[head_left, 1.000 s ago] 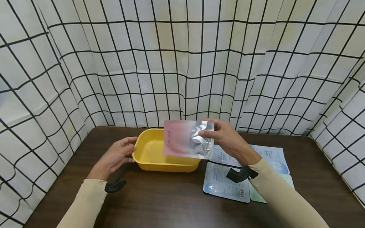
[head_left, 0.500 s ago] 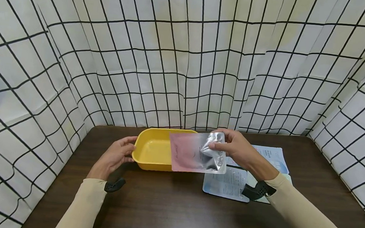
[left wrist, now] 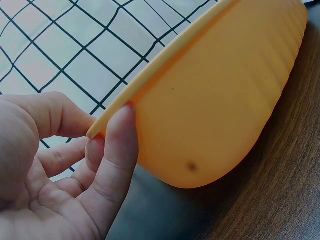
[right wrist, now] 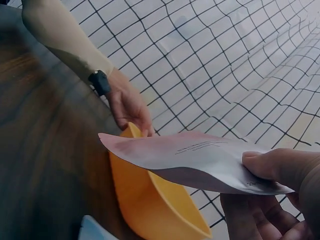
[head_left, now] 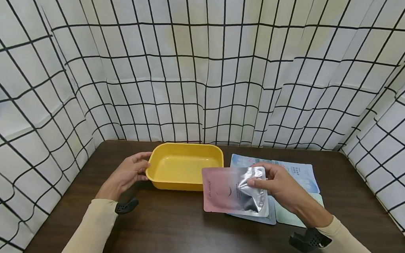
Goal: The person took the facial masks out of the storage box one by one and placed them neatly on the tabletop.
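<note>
My left hand (head_left: 126, 175) pinches the left end of a yellow plastic basin (head_left: 180, 186) by its rim. In the left wrist view the thumb and fingers (left wrist: 121, 145) are on either side of that rim. Between its thumb and fingers my right hand (head_left: 283, 189) holds a flat pink and silver foil pouch (head_left: 218, 193) by the silver end. The pouch is raised to the right of the basin, its pink end overlapping the basin's corner in the head view. Beneath it lies a pale blue pouch (head_left: 271, 216), mostly covered. The basin's visible inside is bare.
More pale blue pouches (head_left: 302, 177) lie flat at the right, with a pale green pouch (head_left: 290, 216) in front of them. All rest on a dark wooden table (head_left: 165, 231). A white cloth with a black grid (head_left: 206, 83) hangs around the back and sides.
My right hand has carried the pink and silver pouch from above the basin rightward and toward me, over the pale blue pouches. My left hand keeps its place on the rim.
</note>
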Demonstrator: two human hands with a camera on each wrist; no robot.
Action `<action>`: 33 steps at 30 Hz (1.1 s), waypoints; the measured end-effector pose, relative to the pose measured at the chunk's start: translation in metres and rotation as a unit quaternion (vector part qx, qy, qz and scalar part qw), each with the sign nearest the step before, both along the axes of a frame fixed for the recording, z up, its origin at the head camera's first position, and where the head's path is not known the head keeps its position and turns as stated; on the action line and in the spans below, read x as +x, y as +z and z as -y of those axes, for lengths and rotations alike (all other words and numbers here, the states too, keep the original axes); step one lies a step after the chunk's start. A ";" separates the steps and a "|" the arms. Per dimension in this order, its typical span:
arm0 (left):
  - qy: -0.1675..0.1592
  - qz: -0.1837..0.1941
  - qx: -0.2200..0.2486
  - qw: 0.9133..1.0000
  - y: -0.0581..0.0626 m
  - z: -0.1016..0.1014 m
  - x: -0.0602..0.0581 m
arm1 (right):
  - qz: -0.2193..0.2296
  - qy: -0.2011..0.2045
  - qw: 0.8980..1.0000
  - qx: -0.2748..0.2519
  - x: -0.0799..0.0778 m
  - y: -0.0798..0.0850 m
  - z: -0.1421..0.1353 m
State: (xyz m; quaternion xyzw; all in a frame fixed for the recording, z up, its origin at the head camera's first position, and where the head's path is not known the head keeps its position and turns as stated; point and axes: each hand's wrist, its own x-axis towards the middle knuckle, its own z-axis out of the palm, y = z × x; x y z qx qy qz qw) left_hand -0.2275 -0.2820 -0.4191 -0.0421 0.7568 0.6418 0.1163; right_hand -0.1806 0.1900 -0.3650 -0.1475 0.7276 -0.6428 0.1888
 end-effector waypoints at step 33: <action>0.004 0.009 0.006 1.000 0.001 -0.001 -0.001 | 0.082 0.027 0.994 0.060 0.059 -0.054 -0.056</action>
